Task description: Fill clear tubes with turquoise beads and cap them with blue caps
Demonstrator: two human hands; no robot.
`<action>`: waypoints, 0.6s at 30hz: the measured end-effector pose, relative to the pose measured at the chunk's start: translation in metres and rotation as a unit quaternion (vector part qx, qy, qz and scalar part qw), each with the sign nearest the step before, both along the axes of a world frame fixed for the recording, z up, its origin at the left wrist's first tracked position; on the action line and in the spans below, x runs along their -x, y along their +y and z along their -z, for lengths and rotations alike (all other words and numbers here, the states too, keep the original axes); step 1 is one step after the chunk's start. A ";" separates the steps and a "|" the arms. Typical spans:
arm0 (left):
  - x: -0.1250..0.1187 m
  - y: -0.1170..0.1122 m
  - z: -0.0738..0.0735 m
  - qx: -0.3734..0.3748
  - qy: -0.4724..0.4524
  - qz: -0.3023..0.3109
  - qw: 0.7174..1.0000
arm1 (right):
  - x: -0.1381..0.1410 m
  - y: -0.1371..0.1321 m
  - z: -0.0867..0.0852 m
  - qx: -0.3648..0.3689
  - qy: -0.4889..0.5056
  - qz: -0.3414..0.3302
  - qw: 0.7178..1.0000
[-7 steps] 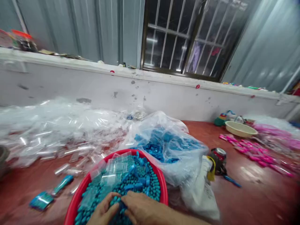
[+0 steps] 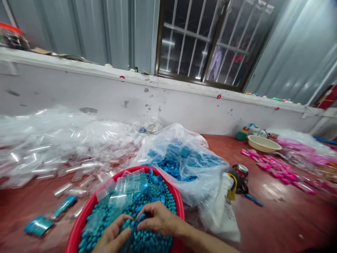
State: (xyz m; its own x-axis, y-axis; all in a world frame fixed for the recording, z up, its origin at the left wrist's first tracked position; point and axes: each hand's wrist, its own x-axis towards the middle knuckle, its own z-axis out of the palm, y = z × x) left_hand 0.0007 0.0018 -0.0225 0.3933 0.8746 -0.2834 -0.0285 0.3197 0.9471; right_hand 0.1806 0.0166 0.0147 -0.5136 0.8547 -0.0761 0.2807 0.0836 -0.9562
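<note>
Resting on your table (image 2: 273, 221), the basin (image 2: 180, 208) sits under your curled left hand (image 2: 112, 236), whose grip I cannot tell, and your right hand (image 2: 160, 219), which pinches a blue piece (image 2: 141, 218) over the beads (image 2: 85, 236).

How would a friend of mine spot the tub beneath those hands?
Start at the barred window and drop down to the reddish surface. In front of the clear plastic bag of blue pieces sits a round tub. Its bright red rim and many teal beads set it apart from the cream basin farther right.
</note>
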 end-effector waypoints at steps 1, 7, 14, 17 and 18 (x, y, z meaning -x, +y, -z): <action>-0.001 -0.002 -0.003 -0.004 -0.003 0.003 1.000 | 0.002 0.000 -0.002 -0.022 0.022 0.005 1.000; 0.002 -0.010 -0.031 0.013 -0.088 -0.009 0.996 | 0.008 0.002 -0.010 -0.087 0.035 0.110 0.990; 0.004 -0.012 -0.027 0.028 -0.106 -0.026 0.994 | 0.012 0.005 -0.009 -0.061 0.059 0.085 0.993; 0.005 -0.011 -0.030 0.033 -0.106 -0.025 0.993 | 0.010 0.006 -0.012 -0.207 -0.066 0.082 0.973; 0.006 -0.011 -0.032 0.040 -0.113 -0.022 0.993 | 0.008 0.007 -0.010 -0.223 -0.113 0.076 0.965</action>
